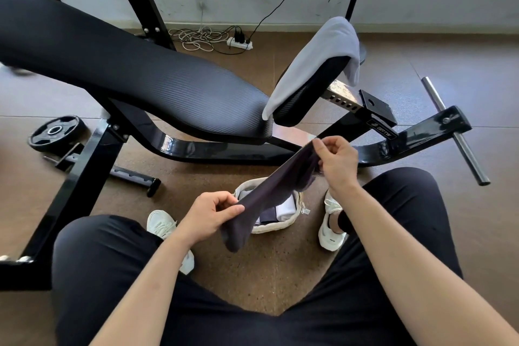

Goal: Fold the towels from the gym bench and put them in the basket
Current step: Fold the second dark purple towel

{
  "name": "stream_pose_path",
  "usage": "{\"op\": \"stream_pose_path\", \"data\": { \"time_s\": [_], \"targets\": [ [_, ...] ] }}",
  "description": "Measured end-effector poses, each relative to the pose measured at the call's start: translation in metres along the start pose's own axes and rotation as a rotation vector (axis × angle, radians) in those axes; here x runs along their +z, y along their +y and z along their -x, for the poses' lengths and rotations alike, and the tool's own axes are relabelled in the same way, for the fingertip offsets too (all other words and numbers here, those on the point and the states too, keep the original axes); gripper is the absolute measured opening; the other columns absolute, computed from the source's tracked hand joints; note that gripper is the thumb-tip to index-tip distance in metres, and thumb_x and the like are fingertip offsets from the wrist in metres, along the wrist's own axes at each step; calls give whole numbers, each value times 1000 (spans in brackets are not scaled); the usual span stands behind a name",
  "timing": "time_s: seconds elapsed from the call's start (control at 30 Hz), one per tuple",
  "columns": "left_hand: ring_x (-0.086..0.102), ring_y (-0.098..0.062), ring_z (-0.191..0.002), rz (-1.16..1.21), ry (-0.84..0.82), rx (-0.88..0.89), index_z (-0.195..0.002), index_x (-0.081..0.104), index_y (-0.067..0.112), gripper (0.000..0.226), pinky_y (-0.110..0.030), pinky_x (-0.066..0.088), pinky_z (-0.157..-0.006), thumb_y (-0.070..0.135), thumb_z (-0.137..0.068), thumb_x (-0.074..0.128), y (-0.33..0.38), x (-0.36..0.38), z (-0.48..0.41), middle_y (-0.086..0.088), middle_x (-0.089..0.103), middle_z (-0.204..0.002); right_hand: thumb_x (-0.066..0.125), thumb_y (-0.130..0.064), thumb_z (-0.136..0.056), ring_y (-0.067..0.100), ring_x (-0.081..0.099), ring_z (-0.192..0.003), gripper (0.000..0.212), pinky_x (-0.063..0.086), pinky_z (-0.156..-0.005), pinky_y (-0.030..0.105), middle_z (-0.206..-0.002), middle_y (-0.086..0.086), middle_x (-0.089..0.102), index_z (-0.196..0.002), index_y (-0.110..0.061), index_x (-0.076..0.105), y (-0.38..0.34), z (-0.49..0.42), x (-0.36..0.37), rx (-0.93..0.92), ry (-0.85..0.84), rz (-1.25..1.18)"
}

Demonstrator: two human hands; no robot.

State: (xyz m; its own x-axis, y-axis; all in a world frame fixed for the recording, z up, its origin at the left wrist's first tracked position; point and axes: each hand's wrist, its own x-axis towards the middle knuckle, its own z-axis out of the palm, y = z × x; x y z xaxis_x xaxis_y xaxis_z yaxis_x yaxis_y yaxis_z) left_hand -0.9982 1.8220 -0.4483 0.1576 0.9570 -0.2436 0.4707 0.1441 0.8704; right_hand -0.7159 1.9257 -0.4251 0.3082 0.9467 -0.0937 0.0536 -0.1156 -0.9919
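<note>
A small, round, cream woven basket [280,226] sits on the brown cork-like floor [266,275] between the person's two white trainers. Inside it lie folded cloths: a white one [285,209] to the right and a dark grey one [266,218] beside it, with more partly hidden under the cloth held above.

That cloth is a dark purple-grey towel [269,191], stretched in the air directly over the basket. Its long axis runs diagonally, from lower left near the person up to the upper right towards the bench frame. The left hand [209,215] pinches the lower end between thumb and curled fingers, and a short tail of towel droops below that grip. The right hand [335,161] pinches the upper end with thumb and fingertips, its other fingers curled.

A second, light grey towel [314,64] is draped over the small raised black seat pad [311,93] of the black padded gym bench [126,73], hanging down on both sides.

On the floor to the left lies a black weight plate [54,132], and a white power strip [238,43] with tangled cables rests by the wall.
</note>
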Motion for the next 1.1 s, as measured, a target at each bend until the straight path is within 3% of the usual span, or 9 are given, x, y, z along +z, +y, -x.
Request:
{"op": "stream_pose_path", "data": {
  "time_s": [0.1,0.23,0.37,0.63,0.83,0.97,1.1],
  "targets": [
    [70,-11,-78,-46,-1,-27,-85,76,27,7,-34,57,-76,22,-90,76,-3,-1,0,3,76,-83,74,-21,-93,10,49,-52,14,49,-56,32,-68,-2,58,-84,-17,65,-6,-9,-12,69,110,-70],
    [68,-13,-83,-147,-42,-59,-90,75,29,3,-30,55,-77,26,-92,74,-7,-1,-1,7,74,-86,72,-21,-95,5,48,-48,14,45,-46,19,-71,-2,57,-87,-14,62,-13,-18,-25,86,220,-151],
    [67,-6,-79,-108,30,-47,-89,73,27,6,-22,50,-73,22,-93,72,-5,-1,-2,6,74,-85,71,-21,-95,5,49,-49,16,46,-45,17,-73,-2,57,-84,-17,61,-11,-24,-31,96,260,-153],
    [63,-5,-72,364,293,-38,-87,72,7,5,-25,52,-74,8,-92,71,8,0,-5,6,72,-74,77,-7,-88,11,56,-51,13,50,-49,20,-68,4,63,-96,-8,67,7,-10,-15,93,-169,91],
    [68,-14,-82,369,262,-50,-92,77,16,7,-39,56,-85,11,-90,75,9,5,-3,-1,76,-84,79,7,-82,15,65,-59,24,58,-56,24,-74,11,62,-96,-3,62,8,17,6,113,-399,96],
    [69,-9,-81,361,279,-45,-91,77,20,12,-31,56,-80,9,-88,77,10,8,-3,1,77,-84,79,6,-82,23,66,-65,14,59,-58,25,-72,11,68,-89,2,67,5,32,15,132,-485,107],
    [73,-16,-90,363,256,-65,-104,77,12,17,-31,59,-86,6,-88,76,14,11,-1,-7,79,-95,79,1,-83,7,64,-59,14,54,-59,19,-64,-2,70,-78,-11,73,5,47,27,93,-551,96]
  ]
}}
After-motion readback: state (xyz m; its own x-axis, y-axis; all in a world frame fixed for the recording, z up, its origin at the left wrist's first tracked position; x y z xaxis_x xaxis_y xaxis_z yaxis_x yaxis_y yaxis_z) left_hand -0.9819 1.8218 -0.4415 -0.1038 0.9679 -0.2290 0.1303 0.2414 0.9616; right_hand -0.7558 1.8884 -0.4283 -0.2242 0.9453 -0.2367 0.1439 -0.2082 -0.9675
